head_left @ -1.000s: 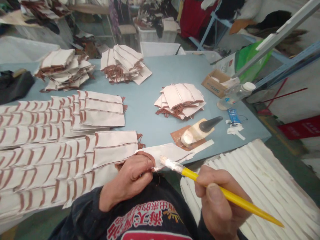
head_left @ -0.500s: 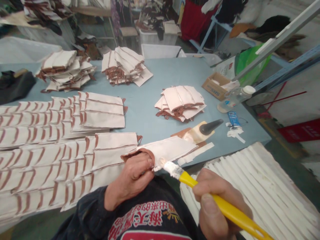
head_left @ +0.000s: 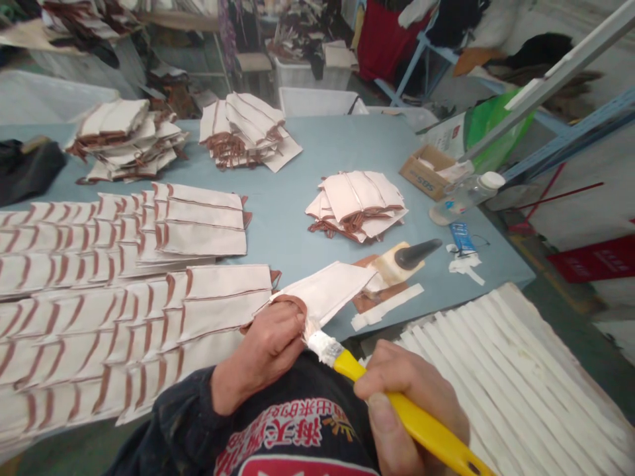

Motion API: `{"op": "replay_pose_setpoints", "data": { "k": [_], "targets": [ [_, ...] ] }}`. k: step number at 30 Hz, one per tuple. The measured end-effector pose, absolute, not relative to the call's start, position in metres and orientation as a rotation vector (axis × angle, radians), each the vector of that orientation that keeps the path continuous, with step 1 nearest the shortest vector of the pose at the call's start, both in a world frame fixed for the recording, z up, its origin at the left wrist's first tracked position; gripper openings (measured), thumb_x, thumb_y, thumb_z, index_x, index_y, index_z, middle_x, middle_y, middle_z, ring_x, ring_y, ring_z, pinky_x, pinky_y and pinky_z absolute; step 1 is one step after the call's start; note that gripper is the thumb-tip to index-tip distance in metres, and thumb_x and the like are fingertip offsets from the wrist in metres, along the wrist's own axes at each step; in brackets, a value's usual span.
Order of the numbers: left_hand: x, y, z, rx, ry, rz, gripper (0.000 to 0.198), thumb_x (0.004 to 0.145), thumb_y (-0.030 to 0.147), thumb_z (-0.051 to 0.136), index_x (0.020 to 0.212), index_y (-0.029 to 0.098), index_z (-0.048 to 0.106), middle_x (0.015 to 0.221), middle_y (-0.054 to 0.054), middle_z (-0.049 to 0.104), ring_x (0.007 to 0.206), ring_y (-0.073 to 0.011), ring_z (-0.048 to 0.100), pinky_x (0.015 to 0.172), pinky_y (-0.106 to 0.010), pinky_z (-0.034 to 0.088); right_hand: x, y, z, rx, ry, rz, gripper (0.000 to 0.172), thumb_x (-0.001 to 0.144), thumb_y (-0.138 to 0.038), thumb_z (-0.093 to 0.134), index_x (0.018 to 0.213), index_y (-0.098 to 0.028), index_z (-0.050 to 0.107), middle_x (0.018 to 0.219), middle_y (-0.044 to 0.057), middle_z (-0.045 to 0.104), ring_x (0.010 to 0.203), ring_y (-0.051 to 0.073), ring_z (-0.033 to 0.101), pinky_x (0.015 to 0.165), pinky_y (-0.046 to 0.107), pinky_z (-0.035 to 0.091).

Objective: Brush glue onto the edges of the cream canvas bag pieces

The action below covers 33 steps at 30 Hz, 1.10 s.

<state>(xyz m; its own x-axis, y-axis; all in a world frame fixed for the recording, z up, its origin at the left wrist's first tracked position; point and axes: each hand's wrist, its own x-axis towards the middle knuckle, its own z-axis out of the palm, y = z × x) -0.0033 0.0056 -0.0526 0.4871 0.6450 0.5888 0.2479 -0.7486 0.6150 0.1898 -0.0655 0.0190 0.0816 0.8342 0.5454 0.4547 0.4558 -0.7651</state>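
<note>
My left hand (head_left: 268, 347) is closed around the near end of a white fabric piece (head_left: 325, 287) with a brown edge. The piece points away to the right above the blue table. In my right hand (head_left: 414, 403) is a brush (head_left: 401, 410) with a yellow handle, gripped between thumb and fingers. White paste coats the brush's ferrule, and its bristles touch the piece's near edge beside my left fingers. Overlapping rows of similar white pieces with brown edges (head_left: 213, 284) spread over the table on the left.
Stacks of white-and-brown pieces (head_left: 364, 195) stand farther back. A dark-handled tool (head_left: 417, 254) lies beyond the held piece, near white strips (head_left: 389, 307). At the right are a clear bottle (head_left: 464, 198), a cardboard box (head_left: 426, 175) and a bundle of long white strips (head_left: 516, 357).
My right hand and the brush have moved left and slightly down, bringing the bristles closer to my left fingers. The held piece's far end has swung up and left.
</note>
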Motion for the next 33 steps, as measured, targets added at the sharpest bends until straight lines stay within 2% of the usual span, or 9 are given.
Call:
{"op": "replay_pose_setpoints", "data": {
  "k": [4,7,11,15,19,23,26,29,33],
  "targets": [
    [-0.005,0.009,-0.054,2.210,0.787,1.168,0.032,0.093,-0.003,0.051,0.076,0.024,0.047,0.069,0.002,0.057,0.068,-0.0172,0.053,0.067,-0.031,0.044,0.199,-0.068,0.017,-1.203,-1.507,0.545,0.023,0.100,-0.022,0.057,0.078,-0.023,0.064,0.058,-0.005,0.056,0.047,0.012,0.053,0.048,0.025,0.041],
    [-0.006,0.011,-0.048,1.991,0.908,0.991,0.030,0.096,0.004,0.050,0.073,0.023,0.052,0.069,0.002,0.058,0.068,-0.0161,0.053,0.067,-0.029,0.044,0.209,-0.067,0.007,-1.197,-1.375,0.617,0.024,0.103,-0.025,0.060,0.081,-0.022,0.068,0.059,-0.004,0.056,0.048,0.012,0.051,0.047,0.025,0.039],
    [-0.006,0.017,-0.031,1.596,0.936,0.740,0.022,0.098,0.021,0.055,0.079,0.019,0.066,0.079,-0.002,0.067,0.076,-0.0183,0.058,0.070,-0.029,0.047,0.214,-0.058,0.004,-1.146,-1.230,0.684,0.023,0.107,-0.029,0.062,0.088,-0.022,0.071,0.055,-0.006,0.055,0.043,0.009,0.049,0.043,0.020,0.038],
    [-0.006,0.021,-0.019,1.362,0.836,0.631,0.020,0.097,0.029,0.060,0.086,0.017,0.071,0.086,-0.004,0.069,0.080,-0.0190,0.059,0.072,-0.029,0.048,0.211,-0.048,0.010,-1.159,-1.234,0.640,0.025,0.109,-0.036,0.065,0.091,-0.022,0.074,0.055,-0.007,0.059,0.042,0.008,0.053,0.042,0.017,0.043],
    [-0.002,0.017,-0.016,1.345,0.798,0.571,0.015,0.094,0.028,0.059,0.090,0.018,0.069,0.087,-0.002,0.067,0.078,-0.0181,0.057,0.070,-0.029,0.045,0.209,-0.036,0.009,-1.202,-1.315,0.531,0.025,0.111,-0.035,0.064,0.093,-0.021,0.074,0.054,-0.008,0.060,0.039,0.009,0.053,0.041,0.019,0.045],
    [0.003,0.011,-0.016,1.371,0.808,0.579,0.015,0.092,0.027,0.059,0.080,0.019,0.063,0.078,0.001,0.058,0.072,-0.0160,0.049,0.066,-0.028,0.041,0.211,-0.029,0.001,-1.286,-1.535,0.246,0.023,0.111,-0.035,0.063,0.100,-0.021,0.078,0.060,-0.005,0.067,0.048,0.012,0.064,0.052,0.023,0.056],
    [0.000,0.012,-0.017,1.233,0.781,0.576,0.016,0.093,0.031,0.063,0.085,0.018,0.064,0.081,0.000,0.060,0.072,-0.0152,0.049,0.065,-0.028,0.041,0.216,-0.034,0.001,-1.312,-1.497,0.150,0.023,0.110,-0.035,0.065,0.099,-0.021,0.079,0.061,-0.004,0.068,0.049,0.012,0.065,0.053,0.024,0.057],
    [-0.005,0.014,-0.018,1.139,0.794,0.608,0.017,0.094,0.034,0.067,0.086,0.018,0.066,0.081,0.000,0.060,0.071,-0.0143,0.048,0.062,-0.026,0.039,0.218,-0.040,0.005,-1.276,-1.322,0.175,0.024,0.109,-0.036,0.067,0.095,-0.019,0.078,0.060,-0.005,0.065,0.045,0.011,0.060,0.049,0.024,0.054],
    [-0.006,0.015,-0.019,1.114,0.807,0.600,0.015,0.093,0.033,0.068,0.090,0.018,0.069,0.079,0.002,0.059,0.069,-0.0134,0.047,0.060,-0.025,0.036,0.211,-0.034,0.008,-1.207,-1.330,0.370,0.026,0.111,-0.035,0.064,0.093,-0.020,0.076,0.055,-0.008,0.060,0.041,0.008,0.054,0.045,0.020,0.050]
  ]
}}
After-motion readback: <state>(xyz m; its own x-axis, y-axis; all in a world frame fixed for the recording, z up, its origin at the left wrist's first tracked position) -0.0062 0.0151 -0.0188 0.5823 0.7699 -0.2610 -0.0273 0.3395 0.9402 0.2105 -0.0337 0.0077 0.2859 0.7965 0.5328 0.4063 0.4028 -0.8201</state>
